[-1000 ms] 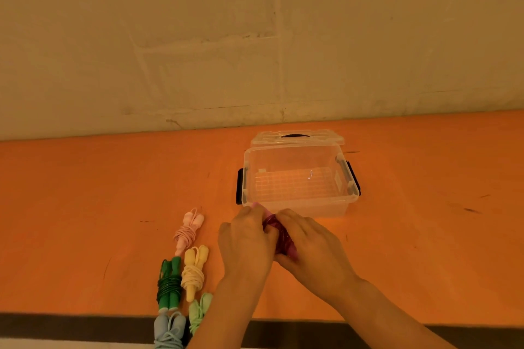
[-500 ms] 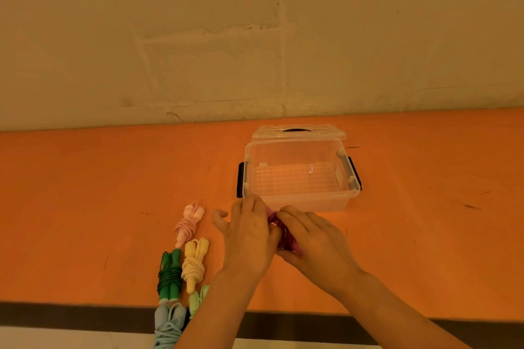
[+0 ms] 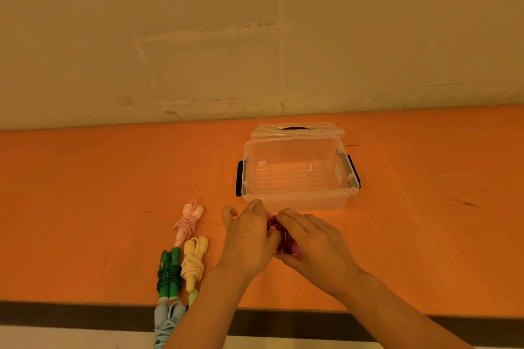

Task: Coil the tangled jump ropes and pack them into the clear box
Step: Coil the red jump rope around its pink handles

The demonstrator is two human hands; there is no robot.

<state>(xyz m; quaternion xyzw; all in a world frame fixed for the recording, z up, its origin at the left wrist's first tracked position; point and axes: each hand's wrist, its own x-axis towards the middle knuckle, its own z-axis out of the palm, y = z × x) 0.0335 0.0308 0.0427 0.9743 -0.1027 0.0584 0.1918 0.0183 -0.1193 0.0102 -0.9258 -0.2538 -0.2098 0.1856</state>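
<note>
A dark pink jump rope (image 3: 280, 234) is bundled between my two hands, just in front of the clear box (image 3: 295, 202). My left hand (image 3: 249, 238) grips its left side, with the thumb sticking out. My right hand (image 3: 314, 244) curls round its right side and covers most of it. The box stands open with nothing inside, its lid (image 3: 297, 130) tipped back behind it. Coiled ropes lie to the left: pink (image 3: 187, 224), yellow (image 3: 194, 262), green (image 3: 169, 275), light green (image 3: 194, 296) partly hidden by my arm, and blue (image 3: 167, 320) at the table's front edge.
The orange table (image 3: 85, 193) runs up to a bare wall (image 3: 255, 37) behind the box. Black latches (image 3: 240, 178) stick out on both sides of the box. A dark strip (image 3: 71, 314) marks the table's front edge.
The bundle and both hands have stayed in front of the box. My left thumb has come away from the fingers and now sticks out to the left.
</note>
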